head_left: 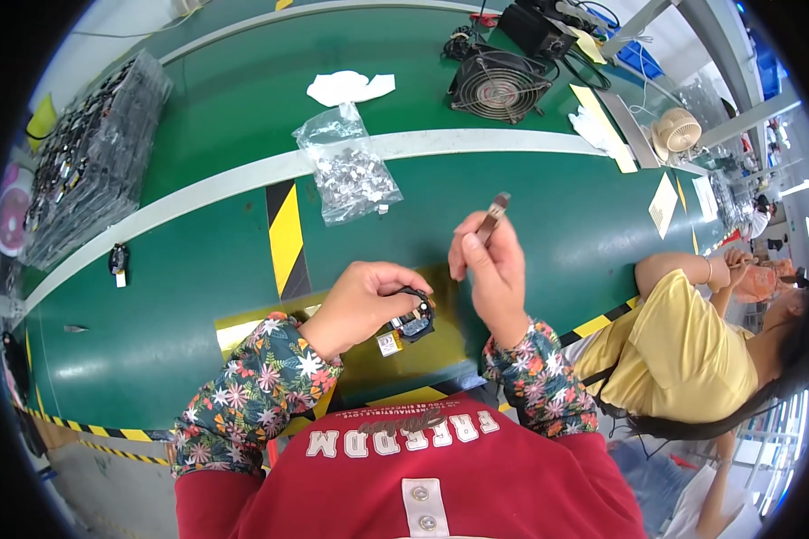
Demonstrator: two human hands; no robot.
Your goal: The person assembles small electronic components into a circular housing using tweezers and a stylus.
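Observation:
My left hand (364,304) pinches a small black electronic housing (416,325), rounded in outline, with parts showing inside its open face. A white square tag (388,343) hangs at the housing's lower left. To the right and slightly higher, my right hand (493,269) is closed around a brownish metal pair of tweezers (492,218). One end of the tweezers sticks up past the fingers; the other is hidden in the hand. The two hands are apart, over a shiny yellowish mat (351,382) on the green table.
A clear bag of small pale parts (358,180) lies ahead. Stacked clear trays (99,157) stand far left, near another black piece with a white tag (119,263). A black fan (499,85) sits far right. At the right is a co-worker in yellow (683,350).

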